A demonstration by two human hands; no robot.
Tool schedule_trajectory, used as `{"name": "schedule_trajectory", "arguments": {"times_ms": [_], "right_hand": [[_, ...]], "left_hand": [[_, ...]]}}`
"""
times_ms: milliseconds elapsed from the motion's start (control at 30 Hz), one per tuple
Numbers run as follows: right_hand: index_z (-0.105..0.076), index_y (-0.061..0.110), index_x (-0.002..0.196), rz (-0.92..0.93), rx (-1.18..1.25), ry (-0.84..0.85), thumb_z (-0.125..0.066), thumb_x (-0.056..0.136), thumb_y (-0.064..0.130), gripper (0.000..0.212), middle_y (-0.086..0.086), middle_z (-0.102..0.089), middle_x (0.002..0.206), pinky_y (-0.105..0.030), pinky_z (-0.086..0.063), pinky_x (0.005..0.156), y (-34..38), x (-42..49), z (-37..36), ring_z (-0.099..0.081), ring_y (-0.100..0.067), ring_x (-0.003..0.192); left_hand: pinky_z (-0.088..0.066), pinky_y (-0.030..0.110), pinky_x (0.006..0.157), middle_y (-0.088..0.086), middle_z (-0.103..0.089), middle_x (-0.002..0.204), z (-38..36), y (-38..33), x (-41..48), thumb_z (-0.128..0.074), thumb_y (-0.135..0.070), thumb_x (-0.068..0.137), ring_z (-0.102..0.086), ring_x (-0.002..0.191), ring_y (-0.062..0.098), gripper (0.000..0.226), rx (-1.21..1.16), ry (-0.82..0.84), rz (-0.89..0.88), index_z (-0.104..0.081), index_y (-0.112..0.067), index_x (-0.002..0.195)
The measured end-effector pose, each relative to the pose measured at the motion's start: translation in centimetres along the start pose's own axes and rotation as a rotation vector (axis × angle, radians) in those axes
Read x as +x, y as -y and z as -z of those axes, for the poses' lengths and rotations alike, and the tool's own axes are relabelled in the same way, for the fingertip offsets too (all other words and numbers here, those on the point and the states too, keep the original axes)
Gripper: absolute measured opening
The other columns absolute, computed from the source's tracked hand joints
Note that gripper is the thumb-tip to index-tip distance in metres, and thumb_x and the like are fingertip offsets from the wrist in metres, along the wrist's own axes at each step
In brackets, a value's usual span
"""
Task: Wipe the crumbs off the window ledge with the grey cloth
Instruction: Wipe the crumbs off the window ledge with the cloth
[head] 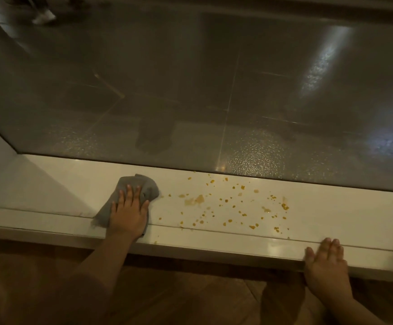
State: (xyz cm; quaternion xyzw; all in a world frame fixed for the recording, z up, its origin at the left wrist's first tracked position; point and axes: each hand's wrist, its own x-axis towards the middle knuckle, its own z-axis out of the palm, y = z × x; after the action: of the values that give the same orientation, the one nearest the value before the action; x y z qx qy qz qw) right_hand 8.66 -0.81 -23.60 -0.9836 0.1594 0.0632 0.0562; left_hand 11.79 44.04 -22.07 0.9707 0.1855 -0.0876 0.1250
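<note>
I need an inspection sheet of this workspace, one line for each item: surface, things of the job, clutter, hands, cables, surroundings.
Surface: white window ledge, bare at its left end, soiled in the middle.
Job's things: grey cloth lies crumpled on the ledge, left of the mess; yellow crumbs and a few smeared spots are scattered to its right, not yet wiped.
Clutter: nothing seen.
Hands: left hand pressed flat on the cloth, fingers spread; right hand resting open on the ledge's front edge, holding nothing.
Cables: nothing seen.
Surroundings: large window pane behind the ledge, with dim reflections; wooden floor below.
</note>
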Motion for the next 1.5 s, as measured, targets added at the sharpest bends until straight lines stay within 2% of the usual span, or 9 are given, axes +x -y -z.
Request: {"name": "schedule_trajectory", "arguments": {"times_ms": [133, 467, 733, 933, 1167, 1233, 1367, 1433, 1500], "right_hand": [[-0.001, -0.001, 0.148, -0.092, 0.02, 0.036, -0.012, 0.099, 0.038, 0.064, -0.022, -0.001, 0.157, -0.046, -0.011, 0.119, 0.6, 0.0, 0.0, -0.001, -0.034, 0.147], [0.001, 0.001, 0.149, -0.092, 0.099, 0.059, -0.013, 0.099, 0.036, 0.062, -0.019, 0.005, 0.158, -0.045, -0.006, 0.119, 1.4, -0.5, 0.8, 0.004, -0.031, 0.147], [0.004, 0.002, 0.148, -0.088, 0.098, 0.077, -0.013, 0.099, 0.037, 0.063, -0.018, 0.007, 0.158, -0.044, -0.004, 0.119, 1.5, -0.6, 1.2, 0.006, -0.031, 0.147], [0.008, 0.003, 0.148, -0.103, 0.093, 0.135, -0.012, 0.1, 0.037, 0.063, -0.017, 0.012, 0.157, -0.042, -0.001, 0.119, 1.7, -0.4, 1.7, 0.009, -0.03, 0.146], [0.012, 0.005, 0.148, -0.098, 0.091, 0.195, -0.011, 0.1, 0.037, 0.062, -0.015, 0.018, 0.157, -0.042, 0.0, 0.119, 1.6, -0.1, 2.0, 0.012, -0.029, 0.146], [0.012, 0.005, 0.147, -0.099, 0.079, 0.198, -0.011, 0.1, 0.038, 0.062, -0.015, 0.018, 0.157, -0.042, 0.0, 0.119, 1.6, -0.2, 2.1, 0.013, -0.029, 0.146], [0.01, 0.004, 0.148, -0.091, 0.074, 0.186, -0.012, 0.1, 0.038, 0.063, -0.016, 0.016, 0.157, -0.042, -0.001, 0.119, 1.8, -0.3, 2.1, 0.011, -0.029, 0.146], [0.01, 0.002, 0.148, -0.098, 0.06, 0.195, -0.011, 0.099, 0.037, 0.063, -0.016, 0.015, 0.157, -0.042, 0.0, 0.119, 1.9, -0.4, 2.3, 0.01, -0.029, 0.146], [0.011, 0.002, 0.147, -0.101, 0.006, 0.188, -0.009, 0.099, 0.036, 0.062, -0.017, 0.016, 0.157, -0.042, 0.004, 0.118, 2.0, -0.4, 2.4, 0.012, -0.028, 0.146]], "left_hand": [[0.001, 0.039, 0.121, 0.003, 0.011, 0.16, -0.4, 0.0, 0.0, -0.012, -0.038, 0.101, 0.007, 0.148, 0.02, 0.056, -0.004, 0.0, -0.035, 0.01, -0.019, 0.15], [-0.001, 0.032, 0.121, 0.002, 0.009, 0.16, -1.3, -3.2, -2.9, -0.012, -0.034, 0.102, 0.004, 0.148, 0.016, 0.055, -0.047, -0.026, -0.085, 0.006, -0.015, 0.15], [-0.006, 0.038, 0.12, 0.004, 0.001, 0.161, -3.8, -9.1, -5.8, -0.012, -0.038, 0.1, -0.002, 0.149, 0.021, 0.056, -0.133, -0.166, 0.14, 0.001, -0.019, 0.151], [-0.002, 0.04, 0.12, 0.006, 0.007, 0.161, -4.8, -13.5, -6.9, -0.01, -0.038, 0.1, 0.001, 0.149, 0.023, 0.057, -0.177, -0.147, 0.237, 0.005, -0.018, 0.151], [0.0, 0.038, 0.121, 0.004, 0.007, 0.16, -5.6, -15.5, -7.4, -0.01, -0.037, 0.1, 0.004, 0.149, 0.021, 0.056, -0.155, -0.11, 0.098, 0.005, -0.019, 0.151], [-0.001, 0.036, 0.121, 0.003, 0.003, 0.161, -5.1, -15.2, -7.3, -0.01, -0.037, 0.101, 0.002, 0.149, 0.019, 0.054, -0.223, -0.09, 0.063, 0.0, -0.018, 0.151], [-0.001, 0.038, 0.122, 0.002, -0.004, 0.161, -3.6, -14.3, -6.8, -0.013, -0.029, 0.103, -0.002, 0.149, 0.02, 0.05, -0.492, -0.062, 0.117, -0.011, -0.015, 0.151], [-0.008, 0.043, 0.121, 0.009, -0.013, 0.159, -2.6, -13.8, -6.8, -0.017, -0.028, 0.103, -0.011, 0.147, 0.027, 0.05, -0.659, -0.089, 0.185, -0.016, -0.012, 0.15], [-0.021, 0.045, 0.116, 0.015, -0.031, 0.152, -0.6, -13.3, -7.1, -0.02, -0.037, 0.102, -0.027, 0.141, 0.032, 0.052, -0.903, -0.138, 0.252, -0.023, -0.012, 0.148]]}}
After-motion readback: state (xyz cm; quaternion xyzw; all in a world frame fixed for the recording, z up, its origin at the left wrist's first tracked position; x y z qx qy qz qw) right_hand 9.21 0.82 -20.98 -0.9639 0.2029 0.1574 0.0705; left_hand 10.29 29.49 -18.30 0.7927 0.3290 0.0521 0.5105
